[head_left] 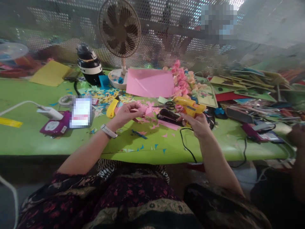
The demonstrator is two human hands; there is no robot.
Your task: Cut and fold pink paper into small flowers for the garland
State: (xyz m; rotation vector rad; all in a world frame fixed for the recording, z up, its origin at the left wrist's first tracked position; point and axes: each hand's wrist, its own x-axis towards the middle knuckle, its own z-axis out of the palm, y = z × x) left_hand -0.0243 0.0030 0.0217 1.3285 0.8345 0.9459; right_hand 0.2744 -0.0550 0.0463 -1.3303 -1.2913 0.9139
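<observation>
My left hand [128,113], with a white band on its wrist, pinches a pink paper piece [149,111] that looks like a cut flower. Pink scraps lie under and around it, so its exact outline is hard to make out. Wrapped around the handle of a yellow glue gun [189,105], my right hand [199,125] keeps the nozzle pointed left, above the table and to the right of the paper piece. Between the hands lie a black stapler [168,117] and dark-handled scissors [170,105]. A yellow tool [111,109] rests beside my left hand.
A pink sheet [150,83] and a heap of pink paper flowers [182,79] lie behind. A fan [120,31], a black bottle [89,65] and a phone [81,111] stand or lie leftward. A black cord [183,140] crosses the front edge. Another person's hand [296,135] is far right.
</observation>
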